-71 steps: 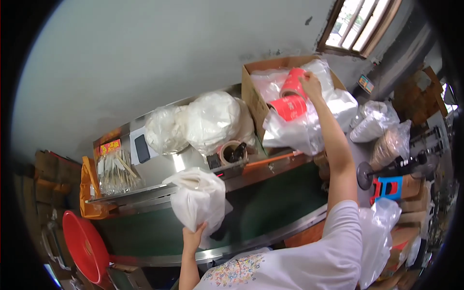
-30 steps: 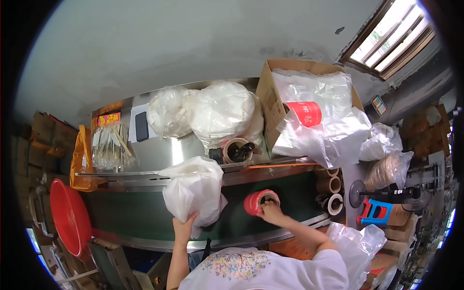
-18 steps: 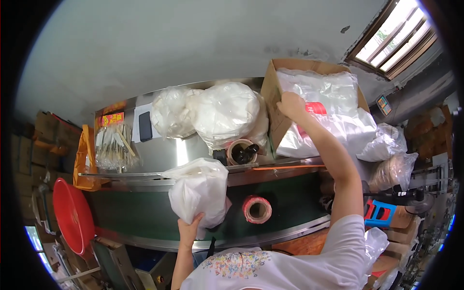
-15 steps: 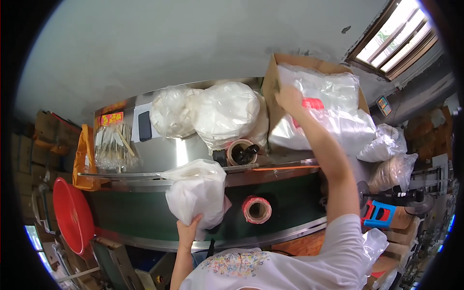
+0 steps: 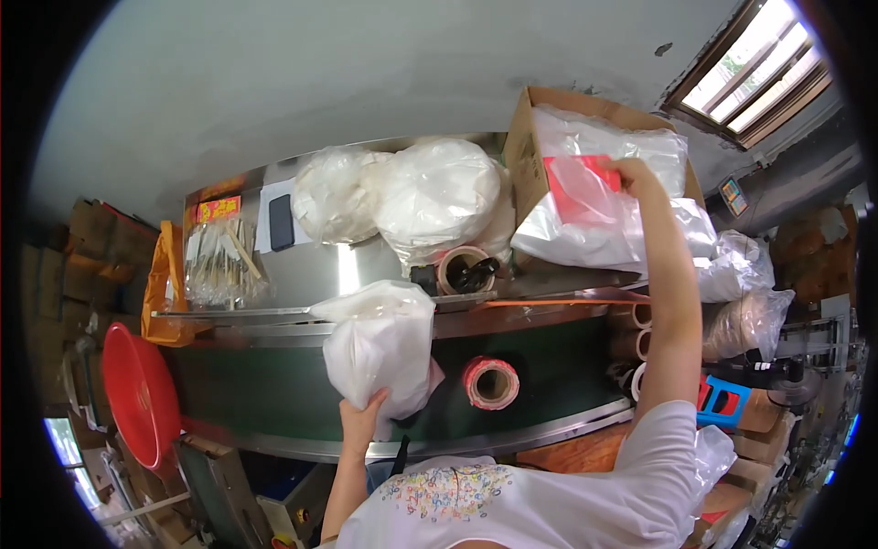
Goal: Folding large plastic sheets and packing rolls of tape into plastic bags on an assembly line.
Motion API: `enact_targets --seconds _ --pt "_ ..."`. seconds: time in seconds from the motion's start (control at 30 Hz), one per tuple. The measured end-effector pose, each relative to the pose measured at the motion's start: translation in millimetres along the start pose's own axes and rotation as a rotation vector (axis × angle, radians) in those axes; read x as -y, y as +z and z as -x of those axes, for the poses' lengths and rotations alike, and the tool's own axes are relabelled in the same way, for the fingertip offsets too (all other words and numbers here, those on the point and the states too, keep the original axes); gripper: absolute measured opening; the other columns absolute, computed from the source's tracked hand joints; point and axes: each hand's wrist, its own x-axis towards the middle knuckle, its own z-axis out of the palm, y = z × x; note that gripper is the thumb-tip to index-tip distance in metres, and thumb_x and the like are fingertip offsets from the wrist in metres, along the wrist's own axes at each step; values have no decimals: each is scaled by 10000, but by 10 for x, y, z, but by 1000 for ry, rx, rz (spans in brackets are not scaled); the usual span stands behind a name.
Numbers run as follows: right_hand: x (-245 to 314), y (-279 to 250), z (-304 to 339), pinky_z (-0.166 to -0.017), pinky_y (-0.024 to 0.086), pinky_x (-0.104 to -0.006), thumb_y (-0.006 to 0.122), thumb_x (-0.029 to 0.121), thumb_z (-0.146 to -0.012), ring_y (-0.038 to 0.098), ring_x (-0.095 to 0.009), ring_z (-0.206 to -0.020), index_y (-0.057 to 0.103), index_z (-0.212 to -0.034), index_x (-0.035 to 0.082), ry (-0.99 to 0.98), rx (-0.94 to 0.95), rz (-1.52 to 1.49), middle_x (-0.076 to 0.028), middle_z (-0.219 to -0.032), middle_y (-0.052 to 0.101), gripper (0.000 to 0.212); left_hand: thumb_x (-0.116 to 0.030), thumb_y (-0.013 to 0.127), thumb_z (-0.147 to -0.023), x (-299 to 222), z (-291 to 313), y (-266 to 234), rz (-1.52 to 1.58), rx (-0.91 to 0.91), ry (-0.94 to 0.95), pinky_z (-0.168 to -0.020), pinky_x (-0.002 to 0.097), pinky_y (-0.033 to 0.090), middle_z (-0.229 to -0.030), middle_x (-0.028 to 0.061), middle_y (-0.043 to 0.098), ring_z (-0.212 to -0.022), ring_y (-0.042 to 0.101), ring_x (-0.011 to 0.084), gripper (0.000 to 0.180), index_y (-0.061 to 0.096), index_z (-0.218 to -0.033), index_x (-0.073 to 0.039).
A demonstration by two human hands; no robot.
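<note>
My left hand grips the lower edge of a full white plastic bag, which stands over the green conveyor belt. My right hand reaches to an open cardboard box at the back right. Its fingers are closed on the right edge of a flat red plastic packet with a clear part over it. The packet lies over the clear plastic bags that fill the box; its underside is hidden. Right of the white bag, a red-and-white tape roll sits on the belt.
Large stuffed white bags stand on the metal table, beside a dark phone and a bundle of wooden sticks. Black-handled scissors rest in another roll. A red basin is at far left.
My right hand has moved right along the box, and more of the red packet now shows, spread out. My left hand still holds the white bag. The view has shifted slightly.
</note>
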Motion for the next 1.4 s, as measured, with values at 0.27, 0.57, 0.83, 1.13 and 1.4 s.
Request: enact_targets --seconds 0.27,0.57,0.83,1.13,1.4 --pt "1351 -150 1895 -836 419 -252 663 236 -818 582 -125 -884 593 -1083 -30 -735 -321 3 -88 -988 640 382 -152 727 -762 152 51 -153 -34 -46 6 -682 287 467 -792 95 672 -738 584 121 269 650 -922 49" --pt "-1146 1065 3608 -614 422 -267 700 145 -764 500 -92 -669 617 -863 37 -78 -128 -115 24 -736 574 168 -165 702 -755 36 17 -14 -68 107 74 -664 344 481 -793 211 649 -719 659 279 258 658 -934 15" --pt "-3323 2410 3574 -821 429 -394 732 118 -673 580 -284 -905 612 -948 -19 -104 -359 464 -168 -931 620 330 -104 643 -728 170 299 519 -311 93 453 -636 465 478 -766 223 618 -715 599 400 256 575 -957 -9" --pt "-628 2766 3810 -960 380 -313 647 146 -807 486 -218 -1145 404 -1276 -42 -45 250 -616 -157 -1211 519 561 -80 633 -728 166 476 1009 -265 320 341 -705 472 464 -903 241 606 -847 585 412 399 511 -1105 -27" --pt "-1292 2687 3106 -803 480 -343 671 172 -800 588 -225 -944 530 -1160 -55 180 186 -720 -125 -1085 600 448 -130 711 -681 552 429 1210 -178 297 588 -941 462 353 -1186 296 422 -1105 405 456 635 395 -1195 64"
